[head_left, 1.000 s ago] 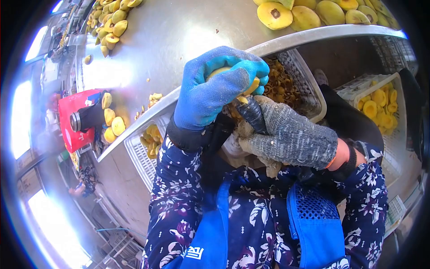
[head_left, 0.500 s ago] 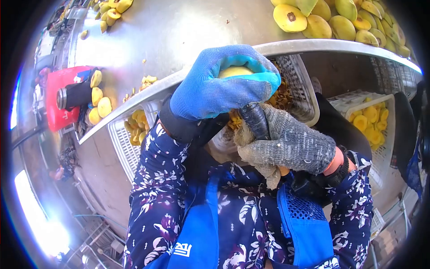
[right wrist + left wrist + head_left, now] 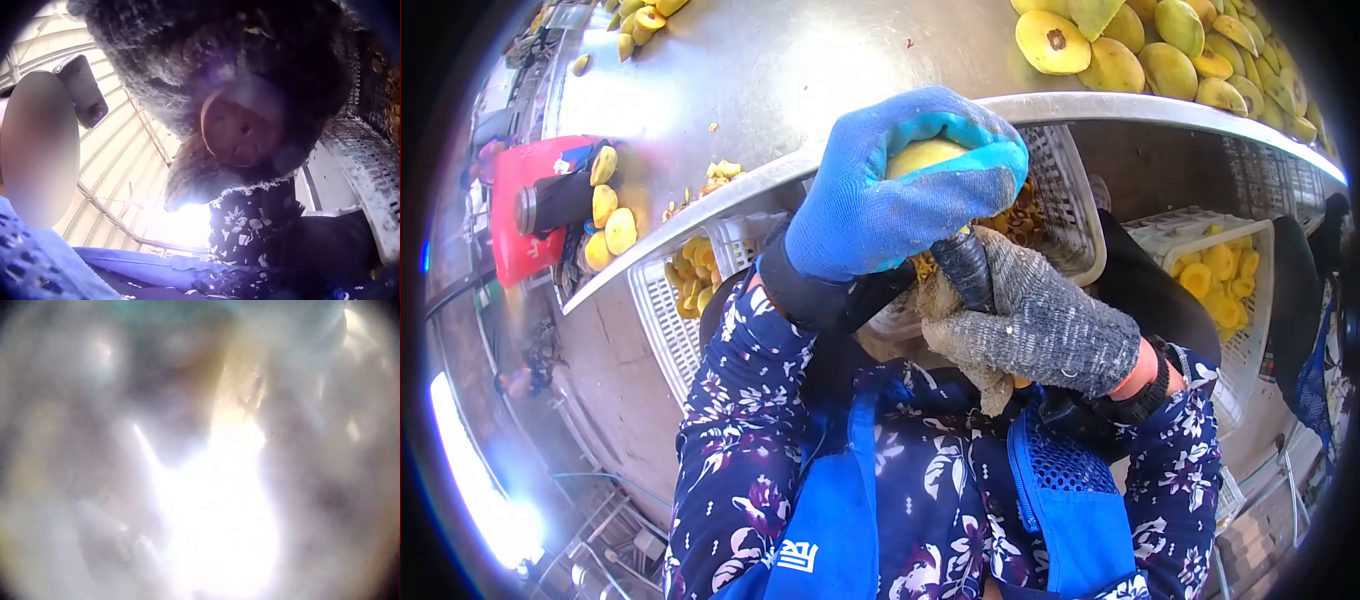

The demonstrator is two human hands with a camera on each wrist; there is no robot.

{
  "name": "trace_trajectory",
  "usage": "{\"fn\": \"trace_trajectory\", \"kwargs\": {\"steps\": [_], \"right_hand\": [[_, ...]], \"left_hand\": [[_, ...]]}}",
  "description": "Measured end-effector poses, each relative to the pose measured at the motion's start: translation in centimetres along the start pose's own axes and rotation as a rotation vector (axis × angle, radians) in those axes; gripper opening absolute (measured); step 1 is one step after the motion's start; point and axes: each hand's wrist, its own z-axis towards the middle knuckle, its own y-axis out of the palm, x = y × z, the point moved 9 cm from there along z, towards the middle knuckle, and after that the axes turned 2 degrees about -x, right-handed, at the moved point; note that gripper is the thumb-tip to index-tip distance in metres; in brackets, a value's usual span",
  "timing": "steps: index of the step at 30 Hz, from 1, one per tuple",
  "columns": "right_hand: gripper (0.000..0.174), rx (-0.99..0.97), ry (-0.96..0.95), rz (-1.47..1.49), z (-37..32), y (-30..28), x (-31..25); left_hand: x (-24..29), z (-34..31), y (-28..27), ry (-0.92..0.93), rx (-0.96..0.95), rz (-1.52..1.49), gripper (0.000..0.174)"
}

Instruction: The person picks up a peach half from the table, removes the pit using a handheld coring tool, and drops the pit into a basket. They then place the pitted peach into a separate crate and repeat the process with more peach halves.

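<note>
**Fruit gripped over the crate, tool at its underside**

At the edge of the steel surface (image 3: pixel 780 70), above a white crate (image 3: pixel 1060 190), the blue-gloved left hand (image 3: pixel 890 200) curls tightly round a yellow fruit (image 3: pixel 925 155). The grey-gloved right hand (image 3: pixel 1040 325) clenches a dark tool (image 3: pixel 965 268) beneath it. This looks like coring, and the next move calls for a firm hold and controlled pressure.
</note>
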Motion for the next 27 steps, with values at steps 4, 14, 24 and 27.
{"fn": "trace_trajectory", "kwargs": {"steps": [4, 14, 24, 27], "right_hand": [[0.029, -0.185, 0.246, 0.191, -1.1, 1.3, 0.4], [0.018, -0.316, 0.093, 0.288, -2.0, 2.1, -0.7], [0.026, 0.28, -0.413, -0.802, -0.5, 0.0, -2.9], [0.021, 0.347, -0.502, -1.086, -0.7, 0.6, -3.2]], "left_hand": [[-0.1, 0.1, 0.5, -0.061, -0.129, 0.096, 0.015], [0.7, -0.5, 1.8, -0.013, -0.053, -0.251, 0.047], [-1.4, -1.6, -0.9, -0.157, 0.136, -0.497, 0.059], [-0.8, -2.5, -1.5, -0.143, 0.189, -0.502, 0.057]]}}
